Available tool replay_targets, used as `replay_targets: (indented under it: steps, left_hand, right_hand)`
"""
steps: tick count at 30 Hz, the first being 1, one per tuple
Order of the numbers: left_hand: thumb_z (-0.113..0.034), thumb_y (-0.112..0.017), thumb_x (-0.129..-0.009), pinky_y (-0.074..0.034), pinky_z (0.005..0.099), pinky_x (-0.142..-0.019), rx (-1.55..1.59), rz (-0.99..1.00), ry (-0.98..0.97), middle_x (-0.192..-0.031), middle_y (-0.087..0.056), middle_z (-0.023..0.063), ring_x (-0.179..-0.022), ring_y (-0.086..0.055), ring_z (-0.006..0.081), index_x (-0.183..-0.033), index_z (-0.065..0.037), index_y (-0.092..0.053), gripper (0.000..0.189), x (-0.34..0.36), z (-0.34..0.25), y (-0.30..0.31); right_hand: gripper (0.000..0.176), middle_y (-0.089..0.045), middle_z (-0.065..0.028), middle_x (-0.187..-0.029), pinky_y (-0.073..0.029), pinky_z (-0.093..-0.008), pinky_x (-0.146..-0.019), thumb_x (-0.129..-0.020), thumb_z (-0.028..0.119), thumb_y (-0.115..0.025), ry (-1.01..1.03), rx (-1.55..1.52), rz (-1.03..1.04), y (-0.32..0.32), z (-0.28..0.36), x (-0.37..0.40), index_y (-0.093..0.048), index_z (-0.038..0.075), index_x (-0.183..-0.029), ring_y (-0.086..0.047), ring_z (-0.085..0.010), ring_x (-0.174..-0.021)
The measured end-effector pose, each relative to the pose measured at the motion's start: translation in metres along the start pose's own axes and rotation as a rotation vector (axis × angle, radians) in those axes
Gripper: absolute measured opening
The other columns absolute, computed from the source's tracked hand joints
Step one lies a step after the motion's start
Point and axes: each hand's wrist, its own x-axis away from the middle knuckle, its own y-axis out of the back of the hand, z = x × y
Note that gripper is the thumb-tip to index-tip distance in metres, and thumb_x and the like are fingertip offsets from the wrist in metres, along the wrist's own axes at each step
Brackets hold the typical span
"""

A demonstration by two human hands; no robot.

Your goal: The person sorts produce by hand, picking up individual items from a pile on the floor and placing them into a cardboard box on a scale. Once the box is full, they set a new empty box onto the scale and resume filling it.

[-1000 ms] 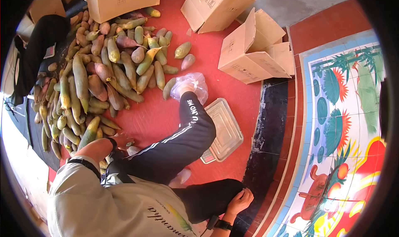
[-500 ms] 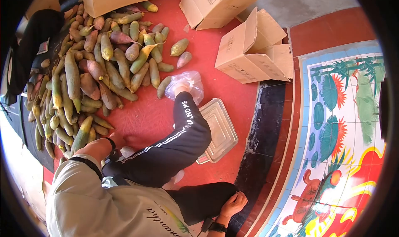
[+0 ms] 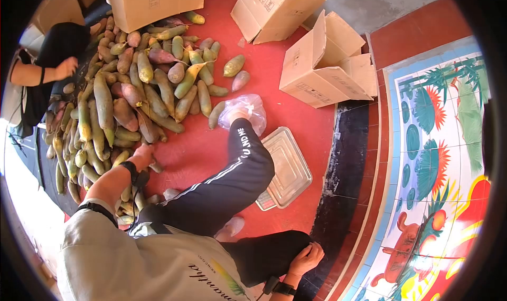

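My left hand (image 3: pixel 141 156) is at the lower right edge of a large heap of long green and reddish radishes (image 3: pixel 104 103). Its fingers are curled, and the end of a radish (image 3: pixel 156 166) shows beside them; the rest is hidden by the hand. A black strap and a small device are on that wrist. My right hand (image 3: pixel 308 258) rests on my bent knee in dark trousers, fingers loosely laid over it and holding nothing. A black watch band circles its wrist.
Cardboard boxes (image 3: pixel 153 5) stand behind the heap, with an open box (image 3: pixel 322 71) at the right. By my bagged foot (image 3: pixel 243 113) lies a clear plastic lid (image 3: pixel 288 169). Another person's hand (image 3: pixel 66 67) is at the far left. A painted tile wall (image 3: pixel 422 195) borders the right.
My left hand has moved up towards the heap, and a radish end now shows beside it. The other person's hand has come into view at the left. My right hand stays on my knee.
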Motion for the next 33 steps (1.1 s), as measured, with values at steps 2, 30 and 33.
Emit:
replay_targets:
  steps: [2, 30, 33]
  left_hand:
    - [-0.028, -0.074, -0.067, -0.049, 0.0373, -0.084, 0.045, -0.068, 0.009, -0.104, -0.057, 0.0185, -0.101, -0.057, 0.0310, -0.103, -0.008, -0.060, 0.043, -0.002, 0.009, 0.011]
    - [-0.010, -0.061, -0.072, -0.044, 0.0402, -0.088, 0.259, -0.769, -0.800, -0.108, -0.054, 0.0139, -0.103, -0.052, 0.0344, -0.101, -0.007, -0.059, 0.030, -0.014, -0.208, 0.207]
    - [-0.009, -0.062, -0.072, -0.044, 0.0401, -0.089, 0.250, -0.774, -0.909, -0.111, -0.053, 0.0141, -0.105, -0.051, 0.0343, -0.104, -0.007, -0.058, 0.032, -0.028, -0.263, 0.239]
  right_hand:
    - [0.011, -0.057, -0.0157, -0.090, -0.043, -0.0424, -0.074, -0.081, 0.004, -0.049, 0.001, -0.012, 0.000, 0.001, 0.000, 0.002, -0.058, -0.001, -0.085, -0.054, -0.0325, -0.084]
    - [0.007, -0.057, -0.0132, -0.083, -0.041, -0.0423, -0.069, -0.076, 0.004, -0.054, -0.002, -0.086, -0.109, -0.017, -0.005, 0.003, -0.059, 0.003, -0.081, -0.051, -0.0328, -0.076]
    - [0.007, -0.057, -0.0132, -0.084, -0.041, -0.0429, -0.069, -0.075, 0.004, -0.055, -0.032, -0.056, -0.052, -0.018, -0.003, 0.002, -0.059, 0.003, -0.082, -0.052, -0.0331, -0.077]
